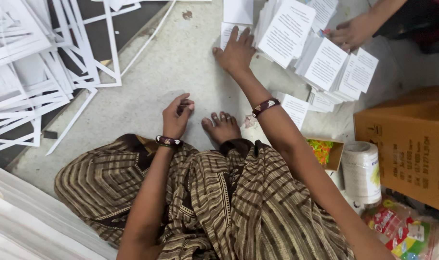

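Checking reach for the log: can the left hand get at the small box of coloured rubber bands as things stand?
Probably not directly. The left hand rests near the foot; the outstretched right arm and the knee lie between it and the small box of rubber bands.

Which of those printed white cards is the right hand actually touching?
The right hand rests on the single card lying flat on the floor, left of the fanned card stack. The stack's cards overlap one another, and another person's hand is on them.

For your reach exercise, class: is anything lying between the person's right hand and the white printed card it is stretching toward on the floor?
Nothing visible does. The right hand already rests flat on the printed card; the fanned pile of cards lies off to one side.
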`<state>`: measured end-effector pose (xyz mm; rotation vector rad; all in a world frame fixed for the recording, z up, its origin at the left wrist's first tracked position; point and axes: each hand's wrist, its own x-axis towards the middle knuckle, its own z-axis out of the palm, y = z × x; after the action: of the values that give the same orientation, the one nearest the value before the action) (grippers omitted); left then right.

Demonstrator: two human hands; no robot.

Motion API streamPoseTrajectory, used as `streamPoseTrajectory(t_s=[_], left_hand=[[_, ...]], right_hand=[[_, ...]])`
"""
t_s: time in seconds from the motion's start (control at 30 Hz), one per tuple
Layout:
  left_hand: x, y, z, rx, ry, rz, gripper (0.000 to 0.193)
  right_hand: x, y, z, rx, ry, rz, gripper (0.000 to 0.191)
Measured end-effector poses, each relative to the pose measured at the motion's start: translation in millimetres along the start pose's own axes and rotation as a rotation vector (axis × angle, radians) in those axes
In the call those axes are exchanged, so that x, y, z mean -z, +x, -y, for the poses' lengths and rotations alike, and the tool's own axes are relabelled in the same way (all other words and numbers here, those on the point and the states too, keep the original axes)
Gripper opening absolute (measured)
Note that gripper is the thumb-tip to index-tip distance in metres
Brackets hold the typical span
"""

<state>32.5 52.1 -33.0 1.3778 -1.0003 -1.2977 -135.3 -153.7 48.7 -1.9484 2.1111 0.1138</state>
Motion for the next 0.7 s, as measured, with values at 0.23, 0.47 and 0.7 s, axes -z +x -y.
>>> streamPoseTrajectory(t_s=[0.23,0.47,0.7], left_hand=[[-1,13,11,0.114,-0.218,-0.005,0.039],[-8,23,21,0.209,-0.335,-0.150,0.044],[3,21,15,0.246,-0.326,-0.225,0.040]], right_hand=[[-16,-22,8,0.151,0.044,0.029,0.068],[-56,-109,27,0.456,-0.080,0.000,0.071],[-18,-46,18,0.528,-0.094,0.110,0.106]])
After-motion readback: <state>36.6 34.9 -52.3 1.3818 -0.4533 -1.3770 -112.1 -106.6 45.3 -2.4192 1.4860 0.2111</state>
